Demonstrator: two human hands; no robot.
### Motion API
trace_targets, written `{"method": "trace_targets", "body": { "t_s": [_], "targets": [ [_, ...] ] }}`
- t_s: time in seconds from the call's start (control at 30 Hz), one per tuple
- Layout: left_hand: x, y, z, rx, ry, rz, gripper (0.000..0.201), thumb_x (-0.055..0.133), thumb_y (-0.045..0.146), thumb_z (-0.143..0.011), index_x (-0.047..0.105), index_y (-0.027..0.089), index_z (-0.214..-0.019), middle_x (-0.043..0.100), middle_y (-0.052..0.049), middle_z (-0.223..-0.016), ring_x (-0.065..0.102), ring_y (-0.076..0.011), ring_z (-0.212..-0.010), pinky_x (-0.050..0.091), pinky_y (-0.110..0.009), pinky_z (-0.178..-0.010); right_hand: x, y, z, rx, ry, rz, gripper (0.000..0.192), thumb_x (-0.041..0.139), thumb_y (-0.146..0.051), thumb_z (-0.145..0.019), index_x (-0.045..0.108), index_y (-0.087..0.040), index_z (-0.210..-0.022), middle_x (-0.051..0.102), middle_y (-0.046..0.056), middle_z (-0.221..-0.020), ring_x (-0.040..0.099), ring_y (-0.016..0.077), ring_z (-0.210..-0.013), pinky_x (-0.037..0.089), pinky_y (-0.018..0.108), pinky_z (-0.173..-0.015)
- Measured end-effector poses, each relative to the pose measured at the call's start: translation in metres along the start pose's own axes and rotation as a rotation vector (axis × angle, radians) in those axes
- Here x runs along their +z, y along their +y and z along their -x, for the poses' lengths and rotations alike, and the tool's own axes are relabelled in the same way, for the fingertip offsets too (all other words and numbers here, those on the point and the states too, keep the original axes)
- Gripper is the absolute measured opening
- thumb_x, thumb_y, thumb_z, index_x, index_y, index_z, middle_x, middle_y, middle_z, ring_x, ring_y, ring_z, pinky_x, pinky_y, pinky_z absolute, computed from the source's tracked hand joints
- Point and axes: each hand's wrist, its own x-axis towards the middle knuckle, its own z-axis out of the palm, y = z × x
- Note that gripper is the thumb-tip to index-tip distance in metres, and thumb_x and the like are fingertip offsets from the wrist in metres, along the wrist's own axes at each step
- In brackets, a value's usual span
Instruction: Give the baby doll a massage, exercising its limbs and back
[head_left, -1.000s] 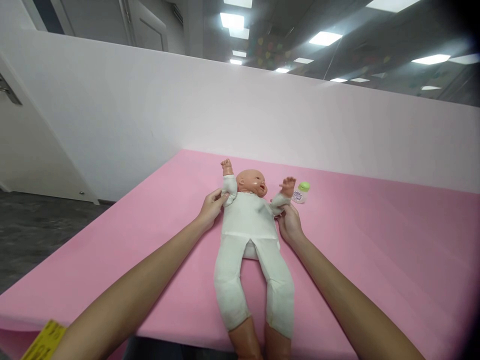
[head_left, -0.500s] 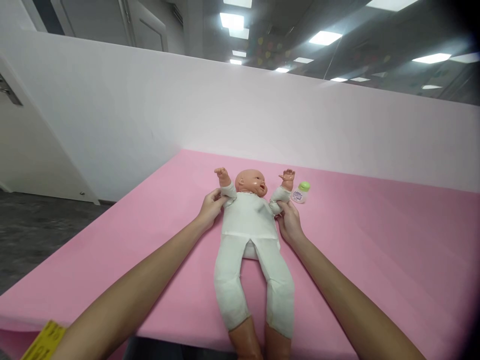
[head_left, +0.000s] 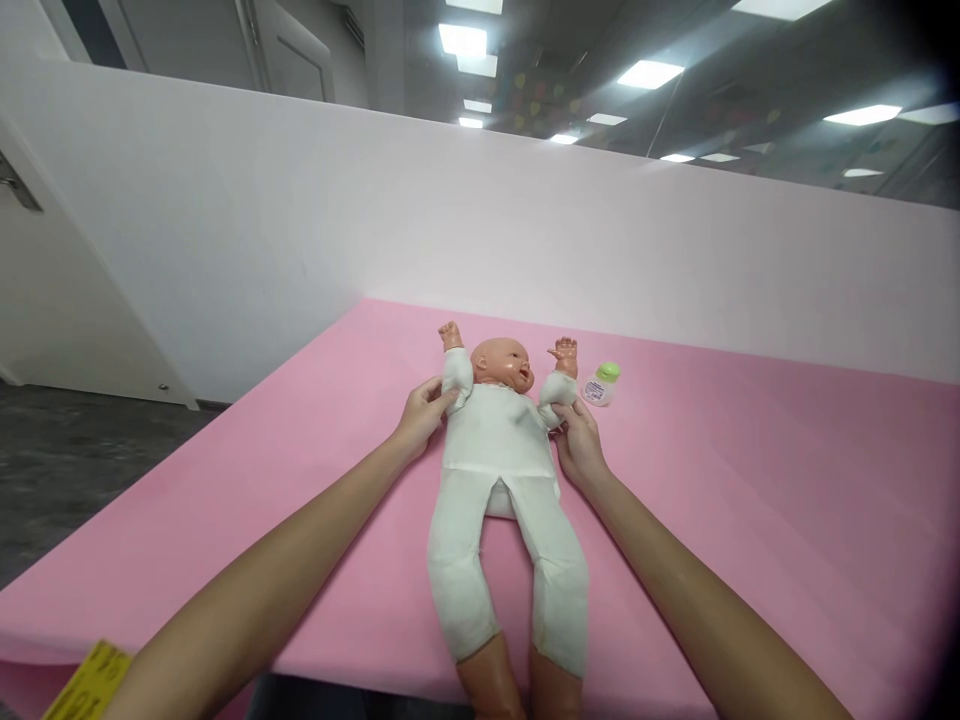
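Pink mat (head_left: 750,480), baby doll (head_left: 499,450) laid on its back between both hands, left hand (head_left: 421,418) closed round one doll arm, right hand (head_left: 577,445) closed round the other, small bottle (head_left: 602,384) just beside the right hand.

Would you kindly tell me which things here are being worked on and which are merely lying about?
In hand:
- doll
- left hand gripping one sleeve
- right hand gripping the other sleeve

Lying about:
- small green-capped bottle
- pink mat

bare forearms, no sleeves; a yellow printed band (head_left: 88,682) on the left arm.
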Motion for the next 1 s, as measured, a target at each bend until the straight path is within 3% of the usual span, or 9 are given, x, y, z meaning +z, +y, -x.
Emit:
{"method": "trace_targets", "body": {
  "t_s": [0.13, 0.23, 0.37, 0.53, 0.67, 1.0],
  "targets": [
    [-0.0002, -0.0022, -0.0023, -0.028, 0.023, 0.012, 0.023, 0.073, 0.025, -0.068, 0.071, 0.017, -0.09, 0.062, 0.0, -0.076, 0.047, -0.011, -0.063, 0.031, -0.024, -0.055, 0.0035, 0.0002, 0.0017, -0.043, -0.071, -0.034, 0.021, 0.074, -0.029, -0.07, 0.053, -0.024, -0.067, 0.059, -0.003, -0.068, 0.048, 0.0123, -0.059, 0.04, 0.028, -0.056],
    [-0.0002, -0.0026, -0.0025, -0.034, 0.036, 0.012, 0.024, 0.074, 0.024, -0.067, 0.071, 0.016, -0.09, 0.061, 0.0, -0.074, 0.047, -0.0106, -0.062, 0.031, -0.024, -0.055, 0.0042, 0.0005, 0.002, -0.047, -0.082, -0.029, 0.018, 0.074, -0.028, -0.069, 0.056, -0.024, -0.07, 0.061, -0.003, -0.071, 0.05, 0.0128, -0.062, 0.04, 0.027, -0.056],
    [0.0005, -0.0006, -0.0007, 0.005, 0.015, 0.006, 0.031, 0.076, 0.032, -0.073, 0.072, 0.016, -0.099, 0.068, -0.003, -0.088, 0.053, -0.0125, -0.071, 0.036, -0.024, -0.059, 0.0018, 0.0013, -0.0002, 0.003, 0.034, -0.025, 0.021, 0.077, -0.026, -0.068, 0.058, -0.023, -0.077, 0.052, -0.007, -0.064, 0.044, 0.0102, -0.056, 0.034, 0.024, -0.051],
    [0.0004, 0.0013, 0.0012, -0.027, 0.028, -0.015, 0.043, 0.081, 0.052, -0.075, 0.07, 0.014, -0.094, 0.067, -0.004, -0.087, 0.051, -0.0123, -0.07, 0.035, -0.025, -0.06, -0.0001, 0.0026, -0.0029, 0.026, 0.04, -0.023, 0.029, 0.082, -0.036, -0.071, 0.065, -0.023, -0.09, 0.065, -0.005, -0.076, 0.054, 0.0123, -0.063, 0.041, 0.025, -0.055],
    [-0.0001, 0.0018, 0.0013, -0.023, 0.038, -0.014, 0.047, 0.082, 0.056, -0.075, 0.069, 0.014, -0.09, 0.066, -0.004, -0.084, 0.05, -0.0123, -0.069, 0.035, -0.026, -0.062, 0.0004, 0.0022, -0.0024, 0.032, 0.05, -0.003, 0.036, 0.085, -0.042, -0.069, 0.067, -0.023, -0.093, 0.063, -0.006, -0.071, 0.051, 0.0124, -0.059, 0.039, 0.026, -0.053],
    [-0.0025, -0.0062, -0.0036, -0.033, 0.006, -0.005, 0.019, 0.073, 0.028, -0.068, 0.07, 0.017, -0.084, 0.061, 0.0, -0.075, 0.046, -0.0107, -0.063, 0.031, -0.024, -0.056, -0.0015, 0.0027, -0.0009, -0.022, -0.031, 0.013, 0.024, 0.079, -0.024, -0.064, 0.065, -0.023, -0.083, 0.062, -0.006, -0.071, 0.05, 0.0114, -0.062, 0.039, 0.025, -0.058]
  ]
}}
